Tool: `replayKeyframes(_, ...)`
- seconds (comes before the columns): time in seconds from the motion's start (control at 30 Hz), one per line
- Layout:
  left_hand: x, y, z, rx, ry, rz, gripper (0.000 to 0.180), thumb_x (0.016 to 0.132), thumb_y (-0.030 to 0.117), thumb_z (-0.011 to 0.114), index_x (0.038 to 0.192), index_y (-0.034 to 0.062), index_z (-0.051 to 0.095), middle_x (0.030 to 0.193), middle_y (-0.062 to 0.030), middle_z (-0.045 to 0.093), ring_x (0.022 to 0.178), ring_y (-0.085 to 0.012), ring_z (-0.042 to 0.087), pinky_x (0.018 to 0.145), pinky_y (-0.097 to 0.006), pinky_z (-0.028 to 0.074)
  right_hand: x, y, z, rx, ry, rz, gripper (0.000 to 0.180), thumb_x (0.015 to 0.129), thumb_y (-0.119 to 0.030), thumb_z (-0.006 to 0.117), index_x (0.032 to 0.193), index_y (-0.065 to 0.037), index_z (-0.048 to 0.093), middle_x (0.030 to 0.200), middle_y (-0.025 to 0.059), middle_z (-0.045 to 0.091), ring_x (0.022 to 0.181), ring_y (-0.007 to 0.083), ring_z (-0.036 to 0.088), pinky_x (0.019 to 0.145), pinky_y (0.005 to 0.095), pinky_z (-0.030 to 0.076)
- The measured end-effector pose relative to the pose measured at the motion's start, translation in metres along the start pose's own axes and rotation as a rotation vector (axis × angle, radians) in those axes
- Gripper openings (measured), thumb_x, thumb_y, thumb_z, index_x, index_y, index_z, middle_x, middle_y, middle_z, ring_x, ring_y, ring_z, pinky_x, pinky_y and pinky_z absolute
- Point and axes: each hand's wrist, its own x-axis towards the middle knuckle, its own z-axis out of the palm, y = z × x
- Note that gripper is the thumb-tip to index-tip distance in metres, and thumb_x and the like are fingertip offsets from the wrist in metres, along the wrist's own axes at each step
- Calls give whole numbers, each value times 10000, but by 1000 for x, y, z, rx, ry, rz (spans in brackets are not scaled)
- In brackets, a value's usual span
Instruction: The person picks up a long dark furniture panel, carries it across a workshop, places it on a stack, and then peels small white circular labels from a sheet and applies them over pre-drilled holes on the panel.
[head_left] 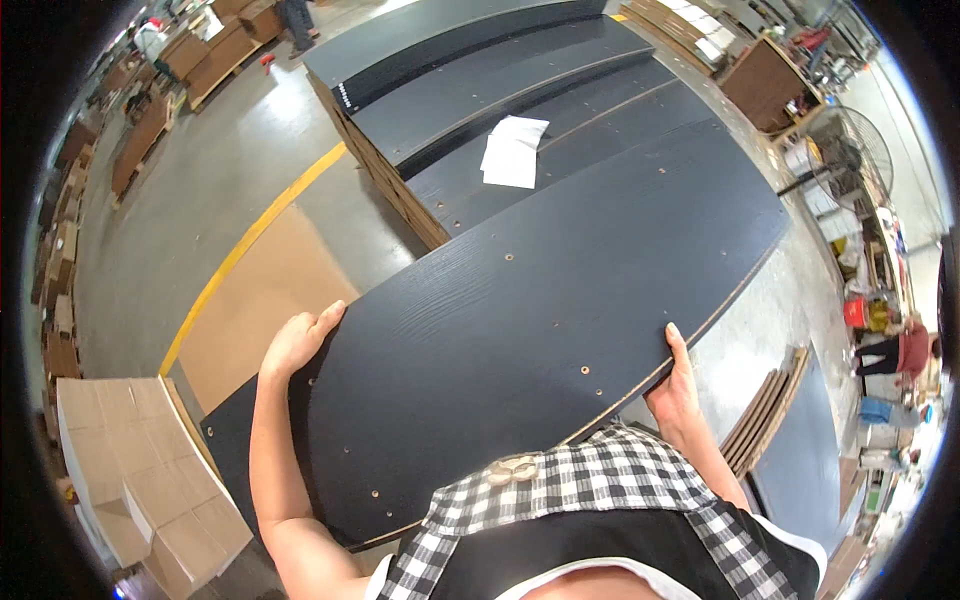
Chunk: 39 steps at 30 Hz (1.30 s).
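Both hands carry one dark drilled panel [540, 340]: left hand [298, 340] curls over its left edge, right hand [678, 385] clamps the right edge, keeping it balanced above the panel stack [520, 90].

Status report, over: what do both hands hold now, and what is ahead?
Left hand and right hand grip opposite edges of dark panel. Panel stack ahead, white papers on top.

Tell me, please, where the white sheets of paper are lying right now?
In the head view the white sheets of paper lie upper centre on the stack of dark panels, just beyond the large dark panel held in both hands.
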Motion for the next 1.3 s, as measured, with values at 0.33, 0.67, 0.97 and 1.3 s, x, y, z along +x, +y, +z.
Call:
replayKeyframes(0.33, -3, -1, -43, -115, 69, -237, 776, 858, 608, 357, 841, -132, 590, 793, -307, 601, 840, -366, 613, 791, -391, 437, 83, -31, 90, -18, -244, 227, 400, 802, -322, 660, 1072, -44, 560, 1053, 69, 606, 975, 209, 571, 869, 348, 455)
replayKeyframes(0.67, 153, -40, -136, 13, 146, -202, 781, 858, 614, 342, 841, -130, 579, 816, -338, 577, 893, -419, 584, 812, -432, 426, 202, 16, 243, 80, -218, 231, 462, 772, -343, 671, 1091, -31, 552, 1075, 108, 595, 995, 253, 565, 881, 402, 460)
replayKeyframes(0.97, 341, -105, -141, -63, 25, -149, 633, 857, 565, 399, 993, -8, 630, 962, -255, 614, 964, -383, 578, 847, -410, 431, 321, 93, 336, 54, -129, 215, 514, 800, -359, 639, 1188, -51, 499, 1190, 96, 541, 1087, 266, 510, 950, 410, 406)
replayKeyframes(1.3, 426, -145, -98, -349, -197, -123, 608, 896, 490, 407, 1074, -67, 572, 1052, -233, 599, 1044, -305, 544, 918, -347, 387, 363, 119, 360, 62, -6, 199, 393, 826, -320, 622, 1106, -52, 553, 1098, 83, 588, 1029, 241, 541, 908, 386, 429)
